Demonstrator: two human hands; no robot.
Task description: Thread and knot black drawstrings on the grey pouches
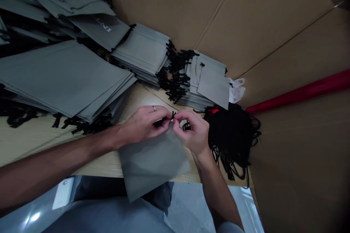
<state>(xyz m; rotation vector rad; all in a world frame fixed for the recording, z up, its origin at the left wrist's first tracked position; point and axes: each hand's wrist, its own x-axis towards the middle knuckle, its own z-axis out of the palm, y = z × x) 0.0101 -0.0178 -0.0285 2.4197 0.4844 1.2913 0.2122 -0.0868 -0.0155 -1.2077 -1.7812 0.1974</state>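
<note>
A grey drawstring pouch [155,160] hangs partly over the table's front edge, its top corner at my fingers. My left hand [147,122], with a ring on one finger, is closed in a pinch on the black cord [173,115] at that corner. Right beside it, my right hand [193,127] pinches the same cord, fingertips almost touching the left ones. Short cord ends stick up between the two hands. Just right of my right hand lies a heap of black cords [232,134].
Stacks of grey pouches with black cord ends fill the left [68,76], the middle back [144,47] and the right back [213,83] of the wooden table [101,164]. A white plastic bag [237,89] and a red strip [300,91] lie by the cardboard wall [287,36].
</note>
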